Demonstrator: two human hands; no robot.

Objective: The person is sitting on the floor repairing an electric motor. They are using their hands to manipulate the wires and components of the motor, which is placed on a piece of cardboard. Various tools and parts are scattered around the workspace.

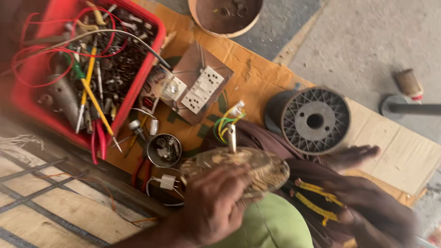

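My left hand [211, 204] grips the near edge of a round, worn metal disc [257, 167] that rests over my lap. A short shaft [232, 138] stands up from the disc, with green and yellow wires [225, 124] looped behind it. My right hand [374, 209] lies blurred at the lower right, touching dark windings with yellow sleeves [317, 204] just right of the disc. Whether its fingers close on them is unclear. A bare foot [353, 155] rests beyond the right hand.
A red crate [151, 59] of screwdrivers, pliers and red wires stands upper left. Beside it lie a board with white sockets [200, 89], a small tin of parts [164, 150], a white plug [167, 182] and a black spoked reel [314, 120], all on orange cardboard [404, 156]. A brown bowl [225, 18] sits at the top.
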